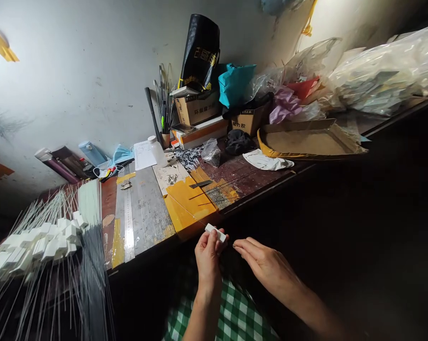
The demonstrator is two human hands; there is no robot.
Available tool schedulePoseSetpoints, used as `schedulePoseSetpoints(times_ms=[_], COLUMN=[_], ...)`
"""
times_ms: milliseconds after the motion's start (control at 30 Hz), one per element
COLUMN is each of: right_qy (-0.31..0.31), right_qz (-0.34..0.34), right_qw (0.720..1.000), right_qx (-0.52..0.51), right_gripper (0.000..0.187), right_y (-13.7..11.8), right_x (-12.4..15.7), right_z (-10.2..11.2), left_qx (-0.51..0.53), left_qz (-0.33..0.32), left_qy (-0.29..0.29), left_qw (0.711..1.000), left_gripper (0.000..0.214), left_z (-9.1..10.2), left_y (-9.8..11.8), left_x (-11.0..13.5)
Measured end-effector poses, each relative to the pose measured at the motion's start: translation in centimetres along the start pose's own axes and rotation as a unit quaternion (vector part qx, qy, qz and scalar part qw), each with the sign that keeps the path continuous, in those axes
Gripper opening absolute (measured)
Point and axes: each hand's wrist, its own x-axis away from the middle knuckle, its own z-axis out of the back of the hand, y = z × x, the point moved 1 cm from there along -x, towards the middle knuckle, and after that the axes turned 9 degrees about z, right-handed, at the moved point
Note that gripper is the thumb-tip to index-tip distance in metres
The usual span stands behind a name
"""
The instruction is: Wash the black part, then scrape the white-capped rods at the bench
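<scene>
My left hand (207, 260) is closed around a small white rectangular block (210, 229), just off the front edge of the workbench. From the block's far end a thin wire-like rod (191, 212) runs up and left over the yellow-taped board (189, 206). To the right of the block, a short gap away, is my right hand (265, 259). Its thumb and forefinger are pinched together; whatever lies between the tips is too small to make out. A green checked cloth (231, 308) shows below both wrists.
White blocks with long thin rods (47, 241) are heaped at the left. A steel ruler (129, 222) lies on the bench near a plastic bottle (157, 150). Small dark pins (172, 179), a flat dark strip (201, 183), a white mask (267, 160) and a cardboard tray (306, 139) lie farther right.
</scene>
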Motion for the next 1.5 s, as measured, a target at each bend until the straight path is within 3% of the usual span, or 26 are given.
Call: schedulePoseSetpoints(times_ms=[267,500,700,933,1033,1267,1500], right_qy=[-0.02,-0.025,-0.037,-0.034,-0.04,-0.004,-0.042], right_qz=[-0.021,0.024,0.005,0.03,0.019,0.03,0.007], right_qw=[0.999,0.998,0.998,0.998,0.998,0.999,0.998], right_qx=[0.034,0.043,0.059,0.033,0.045,0.039,0.049], right_gripper=[0.017,0.027,0.018,0.028,0.022,0.026,0.022], right_y=[-0.3,-0.4,-0.4,-0.5,-0.5,-0.4,-0.2], right_x=[-1.2,-1.5,-1.2,-1.2,-1.2,-0.9,-0.9], right_z=[0.3,1.4,1.7,1.9,1.7,1.9,1.8], left_qx=[0.019,0.02,0.012,0.005,0.014,0.01,0.004], left_qz=[-0.003,0.016,0.019,0.027,0.029,0.037,0.037], left_qy=[0.033,0.023,0.018,0.025,0.022,0.013,0.016], left_qw=[0.999,0.999,1.0,0.999,0.999,0.999,0.999], left_gripper=[0.044,0.042,0.043,0.048,0.046,0.046,0.048], left_z=[-0.1,-0.2,-0.4,-0.1,-0.1,-0.3,-0.3], left_y=[1.0,0.9,0.7,0.7,0.9,0.7,0.7], left_x=[-1.1,-1.0,-0.9,-0.7,-0.8,-0.6,-0.7])
